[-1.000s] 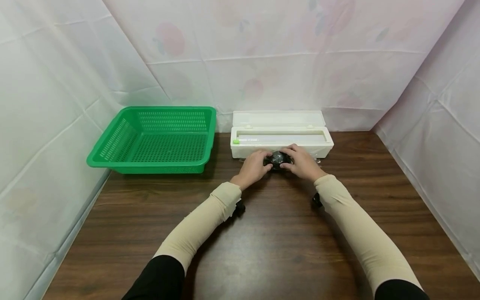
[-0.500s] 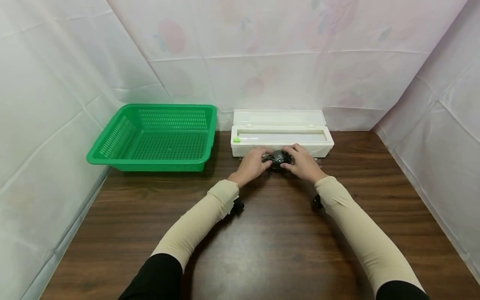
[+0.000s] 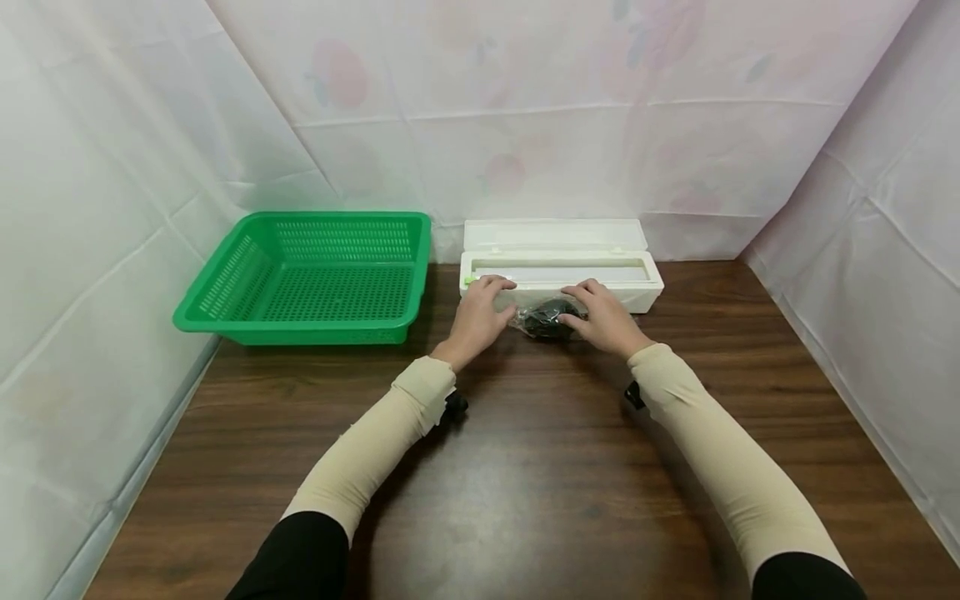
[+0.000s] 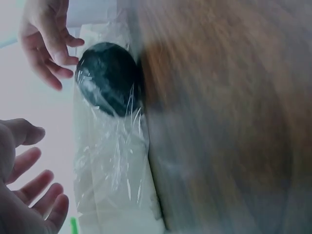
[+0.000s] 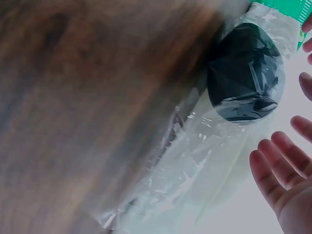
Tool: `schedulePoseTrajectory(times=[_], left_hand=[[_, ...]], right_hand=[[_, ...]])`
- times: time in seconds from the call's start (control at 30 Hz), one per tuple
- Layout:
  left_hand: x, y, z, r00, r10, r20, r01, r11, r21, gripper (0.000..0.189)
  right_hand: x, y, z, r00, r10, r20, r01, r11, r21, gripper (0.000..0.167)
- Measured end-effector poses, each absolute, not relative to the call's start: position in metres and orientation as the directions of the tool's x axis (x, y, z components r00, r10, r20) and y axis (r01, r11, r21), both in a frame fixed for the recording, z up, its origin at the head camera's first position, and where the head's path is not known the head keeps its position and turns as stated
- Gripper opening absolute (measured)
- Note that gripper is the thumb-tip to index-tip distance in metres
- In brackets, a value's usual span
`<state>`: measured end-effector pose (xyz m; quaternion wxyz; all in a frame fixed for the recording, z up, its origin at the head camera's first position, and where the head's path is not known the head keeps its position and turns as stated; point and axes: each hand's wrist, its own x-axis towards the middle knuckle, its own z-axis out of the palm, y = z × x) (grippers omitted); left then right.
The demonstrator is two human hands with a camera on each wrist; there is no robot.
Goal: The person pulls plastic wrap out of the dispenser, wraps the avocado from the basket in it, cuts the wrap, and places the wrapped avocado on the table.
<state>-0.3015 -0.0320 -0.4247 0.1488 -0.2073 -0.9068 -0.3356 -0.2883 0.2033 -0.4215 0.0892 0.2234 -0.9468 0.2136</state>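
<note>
A dark green, egg-shaped fruit like an avocado (image 3: 543, 319) sits wrapped in clear cling film (image 4: 122, 161) on the table, right in front of the white film dispenser (image 3: 637, 298). My left hand (image 3: 474, 321) is off the fruit, to its left, fingers spread and slightly bent near the dispenser's front. My right hand (image 3: 609, 323) hovers at the fruit's right side; the thumb overlaps it in the head view, and the fingers reach over toward the dispenser. In the right wrist view loose film (image 5: 180, 165) trails from the fruit across the dispenser's front.
The dispenser's lid (image 3: 555, 235) stands raised at the back, and a green slider (image 3: 469, 280) shows at its left end. A green slotted basket (image 3: 300, 333) stands on the left of the wooden table (image 3: 540, 483). White cloth (image 3: 420, 150) hangs behind and at both sides.
Both hands were around the wrapped fruit; the left has let go and moved left. More of the fruit and film shows now. The right hand's fingers have lifted slightly.
</note>
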Motion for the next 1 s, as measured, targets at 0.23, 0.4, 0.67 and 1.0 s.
schedulePoseTrajectory(times=[0.23, 0.4, 0.67, 1.0], left_hand=[[-0.305, -0.046, -0.423, -0.864, 0.182, 0.470, 0.453, 0.690, 0.564, 0.035], [-0.305, -0.050, -0.422, -0.876, 0.131, 0.464, 0.417, 0.688, 0.594, 0.044], [-0.307, -0.058, -0.424, -0.914, 0.055, 0.402, 0.320, 0.706, 0.632, 0.059], [-0.314, -0.066, -0.432, -0.955, 0.011, 0.295, 0.210, 0.726, 0.654, 0.072]], right_hand=[[-0.290, 0.203, -0.413, -0.879, -0.381, 0.288, -0.469, 0.804, -0.367, 0.047], [-0.292, 0.202, -0.407, -0.870, -0.386, 0.306, -0.482, 0.794, -0.370, 0.047], [-0.292, 0.198, -0.401, -0.873, -0.398, 0.281, -0.482, 0.790, -0.379, 0.048], [-0.292, 0.195, -0.398, -0.874, -0.402, 0.273, -0.482, 0.791, -0.377, 0.046]])
